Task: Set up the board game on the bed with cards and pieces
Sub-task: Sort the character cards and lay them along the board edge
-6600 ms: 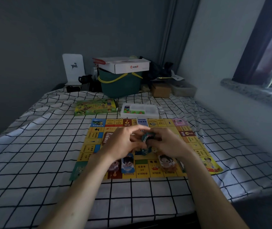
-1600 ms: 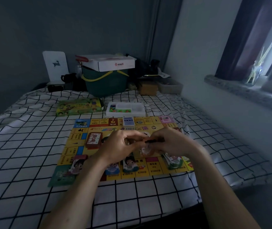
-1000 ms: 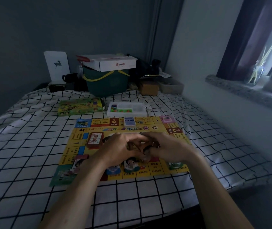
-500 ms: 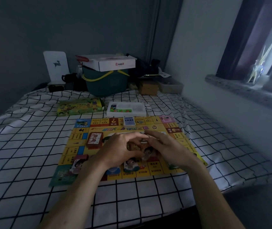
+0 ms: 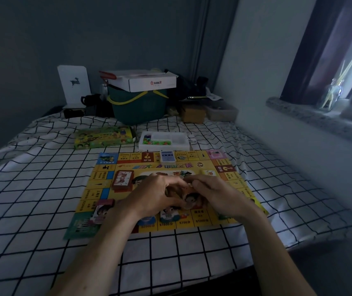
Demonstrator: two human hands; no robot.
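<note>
The yellow game board (image 5: 230, 180) lies flat on the checked bed sheet. Over its middle my left hand (image 5: 153, 197) and my right hand (image 5: 220, 195) meet, fingers curled round a small character piece (image 5: 191, 198) with a cartoon face. A red card deck (image 5: 122, 180) lies on the board left of my hands. A blue card deck (image 5: 167, 157) sits at the far edge. Character standees (image 5: 101, 212) stand along the near edge, one (image 5: 168, 212) just below my hands.
A white tray of coloured pieces (image 5: 164, 141) and the green game box (image 5: 104, 137) lie beyond the board. Behind them stand a green bucket (image 5: 136, 107) topped by a white carton, a white bookend (image 5: 73, 84) and a brown box (image 5: 193, 114). A stone windowsill (image 5: 320, 118) runs along the right.
My hands have stayed joined over the board's middle, shifting only slightly. The cartoon face of the piece between them now shows, where a second ago my fingers covered it.
</note>
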